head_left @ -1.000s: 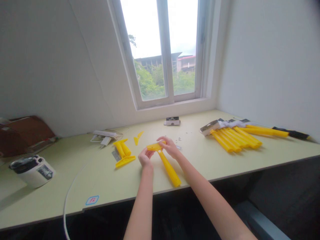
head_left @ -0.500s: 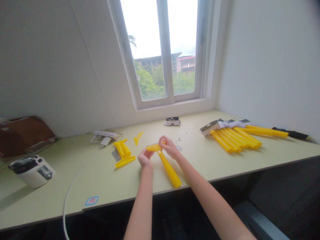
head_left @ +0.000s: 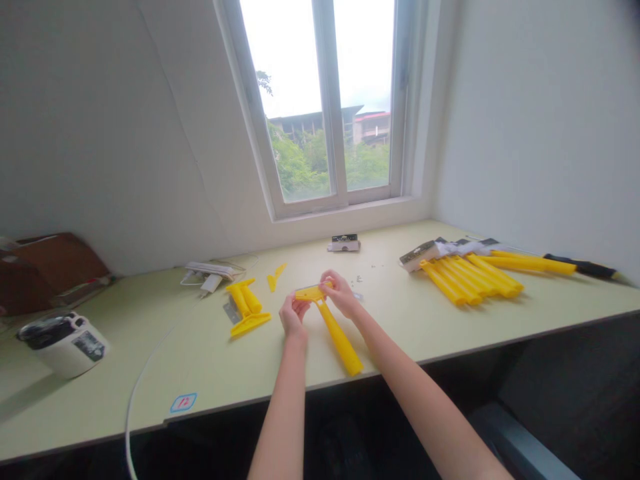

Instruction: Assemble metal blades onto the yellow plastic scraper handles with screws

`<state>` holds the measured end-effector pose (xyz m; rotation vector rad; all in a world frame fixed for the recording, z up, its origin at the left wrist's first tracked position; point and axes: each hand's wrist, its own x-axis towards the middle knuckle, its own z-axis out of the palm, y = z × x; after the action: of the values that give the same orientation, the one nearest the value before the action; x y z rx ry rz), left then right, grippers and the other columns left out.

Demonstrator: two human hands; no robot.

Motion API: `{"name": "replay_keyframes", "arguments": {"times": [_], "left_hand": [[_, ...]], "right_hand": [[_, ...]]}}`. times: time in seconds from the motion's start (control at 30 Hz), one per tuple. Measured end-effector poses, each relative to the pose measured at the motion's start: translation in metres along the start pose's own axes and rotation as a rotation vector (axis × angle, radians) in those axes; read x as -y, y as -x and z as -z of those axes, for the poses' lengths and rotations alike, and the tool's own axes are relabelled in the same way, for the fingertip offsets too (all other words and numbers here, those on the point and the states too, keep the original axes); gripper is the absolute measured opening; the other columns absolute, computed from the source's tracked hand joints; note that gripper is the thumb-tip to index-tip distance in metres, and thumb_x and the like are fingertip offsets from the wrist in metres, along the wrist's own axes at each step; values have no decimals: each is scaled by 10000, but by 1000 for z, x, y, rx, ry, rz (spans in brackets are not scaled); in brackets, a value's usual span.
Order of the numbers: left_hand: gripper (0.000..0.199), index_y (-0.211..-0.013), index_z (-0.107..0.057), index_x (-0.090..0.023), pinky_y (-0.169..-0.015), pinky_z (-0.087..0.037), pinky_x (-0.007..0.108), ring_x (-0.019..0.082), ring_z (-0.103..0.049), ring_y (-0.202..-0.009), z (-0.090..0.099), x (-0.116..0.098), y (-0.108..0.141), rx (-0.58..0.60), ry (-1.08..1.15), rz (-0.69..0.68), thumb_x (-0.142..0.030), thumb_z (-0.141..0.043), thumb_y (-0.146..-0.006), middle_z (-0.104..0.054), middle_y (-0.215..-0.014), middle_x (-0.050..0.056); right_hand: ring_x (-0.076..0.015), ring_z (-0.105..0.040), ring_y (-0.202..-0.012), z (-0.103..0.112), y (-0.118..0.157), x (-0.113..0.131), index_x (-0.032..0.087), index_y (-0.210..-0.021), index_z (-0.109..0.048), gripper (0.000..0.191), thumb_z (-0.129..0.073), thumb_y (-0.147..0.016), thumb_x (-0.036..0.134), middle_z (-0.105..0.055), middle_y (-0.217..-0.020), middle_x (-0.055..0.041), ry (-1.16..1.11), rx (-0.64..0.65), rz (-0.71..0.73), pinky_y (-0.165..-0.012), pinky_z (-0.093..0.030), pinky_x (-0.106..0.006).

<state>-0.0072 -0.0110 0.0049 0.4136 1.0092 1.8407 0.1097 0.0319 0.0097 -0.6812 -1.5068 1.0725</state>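
Both my hands pinch the flat head of a yellow plastic scraper (head_left: 309, 293), whose long yellow handle (head_left: 340, 343) slants down toward the desk's front edge. My left hand (head_left: 293, 317) holds the head's left part from below, and my right hand (head_left: 340, 295) grips its right end. Just left of my hands lie loose yellow handle pieces (head_left: 243, 299), a yellow scraper head (head_left: 250, 324) and a steel blade (head_left: 231, 311). A small yellow piece (head_left: 275, 277) lies farther back. Tiny metal screws (head_left: 360, 277) are scattered beyond my right hand.
On the pale green desk (head_left: 150, 360), several yellow handles (head_left: 470, 280) lie at right beside stacked blades (head_left: 417, 255) and a black-handled tool (head_left: 585, 269). A white canister (head_left: 64, 345), brown package (head_left: 50, 273), white cable (head_left: 145, 377) and small box (head_left: 344, 244) are nearby. A wall and window stand behind.
My left hand has shifted slightly right along the scraper head, and the head has turned a little. The loose parts on the desk have not moved.
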Motion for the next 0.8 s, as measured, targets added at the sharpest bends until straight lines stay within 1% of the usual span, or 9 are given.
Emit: {"name": "replay_keyframes", "arguments": {"times": [0.07,0.13,0.27,0.33,0.4,0.47,0.6,0.7,0.8], "left_hand": [[128,-751,-578,-136,-605,-458,215,109,-596,-565,-1,1,1,60,12,15,-240,-553,-680,-632,-631,27],[165,-802,-578,-142,-622,-467,224,111,-602,-585,-2,1,3,161,17,55,-256,-572,-684,-640,-683,32],[318,-931,-568,-152,-620,-482,275,145,-618,-603,-5,6,11,417,-85,171,-387,-554,-717,-641,-794,57],[388,-953,-554,-145,-579,-477,291,152,-607,-548,-6,10,15,487,-164,190,-456,-527,-724,-626,-745,53],[397,-937,-535,-137,-521,-460,285,144,-578,-475,-7,13,17,496,-210,147,-470,-519,-722,-596,-654,28],[353,-882,-516,-132,-454,-424,261,127,-535,-409,-9,15,17,483,-218,92,-446,-514,-722,-556,-573,1],[282,-769,-476,-147,-357,-327,211,93,-452,-335,-10,14,15,463,-207,58,-424,-484,-718,-492,-485,-31],[283,-737,-458,-160,-326,-278,196,73,-405,-304,-10,14,13,437,-229,20,-439,-487,-699,-477,-471,-42],[287,-738,-456,-165,-318,-270,193,70,-396,-296,-9,14,12,438,-254,1,-446,-485,-691,-472,-469,-47]], "right_hand": [[-89,-484,-489,1,0,1,194,-732,-446,99,-522,-681,230,-466,-573,62,1,-32,6,-486,-397,-216],[-87,-480,-494,2,-1,2,195,-732,-444,101,-521,-681,235,-461,-577,64,6,-79,20,-489,-397,-211],[-90,-486,-497,2,-1,1,200,-742,-442,108,-515,-688,259,-470,-592,61,36,-172,42,-481,-394,-207],[-91,-488,-491,1,0,0,201,-745,-450,103,-511,-693,265,-475,-595,59,76,-190,52,-480,-395,-208],[-93,-494,-495,0,0,-2,199,-738,-469,88,-511,-689,259,-483,-597,55,133,-189,61,-494,-400,-213],[-95,-505,-511,-1,1,-3,196,-725,-491,74,-516,-681,251,-509,-616,45,170,-179,64,-517,-410,-220],[-110,-535,-567,-3,1,-4,187,-716,-530,90,-538,-668,263,-562,-686,13,136,-154,46,-541,-428,-233],[-127,-550,-604,-5,2,-2,177,-729,-557,135,-568,-648,285,-579,-689,-3,80,-152,-11,-535,-442,-243],[-136,-560,-617,-6,3,1,170,-766,-588,176,-585,-628,279,-599,-684,-10,19,-127,-116,-538,-451,-251]]}}
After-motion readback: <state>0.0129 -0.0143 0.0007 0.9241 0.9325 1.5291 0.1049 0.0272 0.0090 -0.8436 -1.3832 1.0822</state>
